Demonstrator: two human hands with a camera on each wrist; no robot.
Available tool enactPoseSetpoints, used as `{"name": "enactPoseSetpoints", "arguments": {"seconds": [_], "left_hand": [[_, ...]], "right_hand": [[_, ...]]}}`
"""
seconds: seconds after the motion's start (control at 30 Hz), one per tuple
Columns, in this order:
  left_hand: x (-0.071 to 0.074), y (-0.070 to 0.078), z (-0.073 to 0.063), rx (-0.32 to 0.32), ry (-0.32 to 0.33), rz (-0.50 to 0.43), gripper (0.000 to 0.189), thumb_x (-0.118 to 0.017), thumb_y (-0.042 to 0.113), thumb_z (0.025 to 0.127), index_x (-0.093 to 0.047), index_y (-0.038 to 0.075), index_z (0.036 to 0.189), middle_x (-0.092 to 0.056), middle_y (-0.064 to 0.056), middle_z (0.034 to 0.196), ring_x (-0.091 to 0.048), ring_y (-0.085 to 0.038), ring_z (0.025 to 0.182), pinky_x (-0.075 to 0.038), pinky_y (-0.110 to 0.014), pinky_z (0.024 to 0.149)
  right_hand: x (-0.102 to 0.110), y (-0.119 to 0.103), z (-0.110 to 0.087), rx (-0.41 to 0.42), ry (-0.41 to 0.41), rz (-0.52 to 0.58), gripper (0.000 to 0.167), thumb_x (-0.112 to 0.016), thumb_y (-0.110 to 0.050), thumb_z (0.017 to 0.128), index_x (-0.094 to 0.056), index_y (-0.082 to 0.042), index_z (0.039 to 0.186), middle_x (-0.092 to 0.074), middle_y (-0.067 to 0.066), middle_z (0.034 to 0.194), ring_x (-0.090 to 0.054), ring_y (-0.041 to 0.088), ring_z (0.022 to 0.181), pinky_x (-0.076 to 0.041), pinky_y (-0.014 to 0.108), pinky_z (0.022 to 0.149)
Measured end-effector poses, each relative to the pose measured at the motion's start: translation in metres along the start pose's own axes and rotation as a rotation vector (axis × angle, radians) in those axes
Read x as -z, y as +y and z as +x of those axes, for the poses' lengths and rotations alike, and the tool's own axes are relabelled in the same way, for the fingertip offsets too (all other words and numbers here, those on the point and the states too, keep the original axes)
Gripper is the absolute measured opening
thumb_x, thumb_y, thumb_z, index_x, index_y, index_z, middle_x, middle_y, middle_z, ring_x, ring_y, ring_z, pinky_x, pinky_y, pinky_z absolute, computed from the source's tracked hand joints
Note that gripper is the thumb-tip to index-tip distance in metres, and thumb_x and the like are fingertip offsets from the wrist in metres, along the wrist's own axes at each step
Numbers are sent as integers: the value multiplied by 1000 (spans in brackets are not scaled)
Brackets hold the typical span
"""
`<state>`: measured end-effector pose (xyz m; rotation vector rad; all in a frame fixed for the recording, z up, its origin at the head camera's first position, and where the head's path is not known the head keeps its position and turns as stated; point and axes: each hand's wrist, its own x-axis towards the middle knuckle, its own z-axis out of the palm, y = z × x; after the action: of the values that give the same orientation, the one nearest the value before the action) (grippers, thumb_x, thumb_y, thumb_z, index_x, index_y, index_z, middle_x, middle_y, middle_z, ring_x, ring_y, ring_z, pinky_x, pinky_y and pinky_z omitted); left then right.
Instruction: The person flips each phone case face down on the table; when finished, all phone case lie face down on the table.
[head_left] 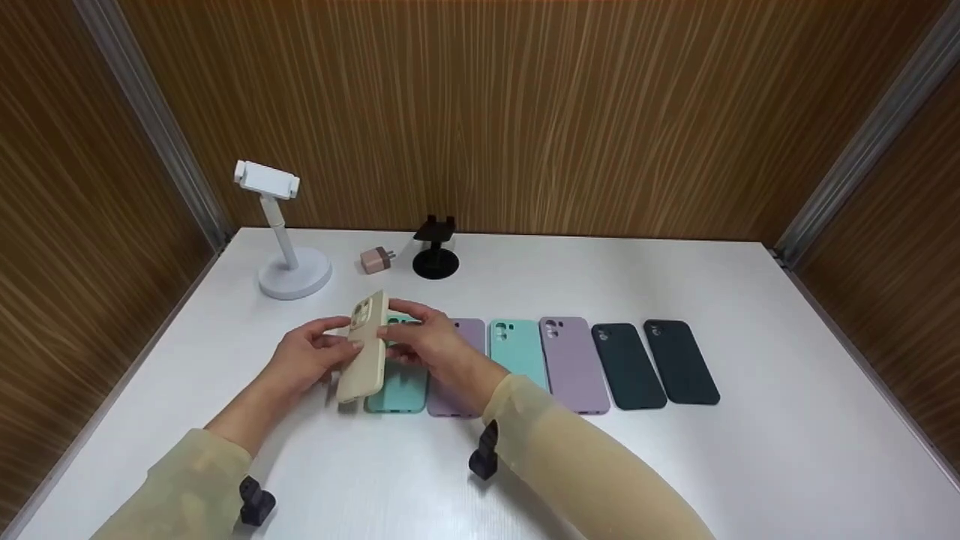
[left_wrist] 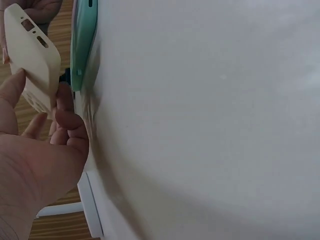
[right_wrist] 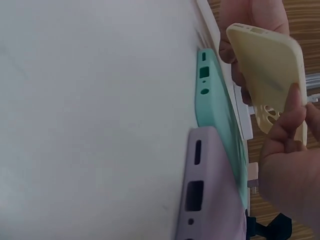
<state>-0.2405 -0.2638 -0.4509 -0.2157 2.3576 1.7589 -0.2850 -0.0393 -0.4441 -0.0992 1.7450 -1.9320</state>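
Note:
A cream phone case (head_left: 365, 358) is held tilted above the table, its camera cutouts toward the far end. My left hand (head_left: 304, 356) pinches its left edge, thumb on the back face. From the right, my right hand (head_left: 431, 339) grips the other edge, with fingertips reaching into the hollow inside, as the right wrist view shows on the case (right_wrist: 265, 65). Just beneath lies a teal case (head_left: 399, 390), partly covered by the cream one. A purple case (head_left: 454, 401) beside it is partly hidden by my right forearm.
Farther right in the row lie another teal case (head_left: 517, 349), another purple case (head_left: 576, 367) and two dark cases (head_left: 628, 367). Behind stand a white phone stand (head_left: 295, 274), a pink charger plug (head_left: 376, 260) and a black phone stand (head_left: 436, 262). Wood-grain panels (head_left: 525, 112) enclose the table.

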Motion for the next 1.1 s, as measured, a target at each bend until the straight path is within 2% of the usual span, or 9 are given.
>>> {"name": "enactPoseSetpoints", "arguments": {"seconds": [0.17, 0.3, 0.5, 0.7, 0.77, 0.93, 1.1], "left_hand": [[5, -2, 1, 27, 62, 33, 64, -77, 28, 100, -50, 13, 157, -63, -10, 124, -58, -16, 92, -49, -26, 72], [8, -4, 2, 20, 88, 38, 61, -76, 26, 101, -53, 13, 156, -61, -12, 124, -57, -16, 95, -50, -24, 73], [11, -6, 1, 0, 112, 66, 59, -76, 24, 101, -54, 11, 155, -58, -13, 125, -55, -18, 100, -51, -25, 76], [11, -7, -1, -14, 137, 93, 59, -76, 23, 100, -56, 9, 153, -58, -14, 125, -53, -21, 105, -51, -24, 75], [12, -7, -1, -16, 141, 97, 59, -77, 22, 100, -56, 9, 153, -59, -14, 125, -53, -22, 107, -51, -24, 75], [13, -9, -2, -30, 143, 114, 60, -78, 22, 99, -56, 9, 153, -60, -14, 124, -54, -23, 109, -50, -22, 74], [12, -13, -3, -30, 115, 134, 64, -79, 23, 98, -53, 9, 155, -59, -15, 128, -56, -26, 117, -50, -21, 81]], "right_hand": [[-6, 3, 0, 17, 73, -102, 60, -84, -18, 92, -62, -27, 147, -78, 5, 102, -73, 20, 83, -53, 29, 71], [-9, 3, 1, 43, 93, -154, 64, -85, -14, 91, -60, -25, 149, -77, 5, 99, -74, 20, 84, -53, 30, 72], [-10, 4, 1, 77, 50, -304, 71, -83, -12, 94, -52, -23, 158, -77, 0, 101, -74, 17, 93, -59, 33, 87], [-10, 6, 2, 129, 28, -472, 79, -85, -12, 92, -48, -20, 161, -72, -4, 104, -67, 14, 93, -55, 31, 81], [-10, 7, 3, 162, 20, -520, 80, -85, -10, 92, -46, -17, 162, -71, -5, 104, -65, 12, 94, -55, 29, 83], [-10, 9, 3, 231, -18, -582, 83, -85, -8, 91, -42, -9, 163, -73, -5, 104, -65, 9, 95, -54, 28, 96], [-10, 10, 3, 229, -28, -624, 83, -84, -7, 92, -41, -9, 163, -72, -6, 103, -65, 8, 94, -54, 30, 97]]}}
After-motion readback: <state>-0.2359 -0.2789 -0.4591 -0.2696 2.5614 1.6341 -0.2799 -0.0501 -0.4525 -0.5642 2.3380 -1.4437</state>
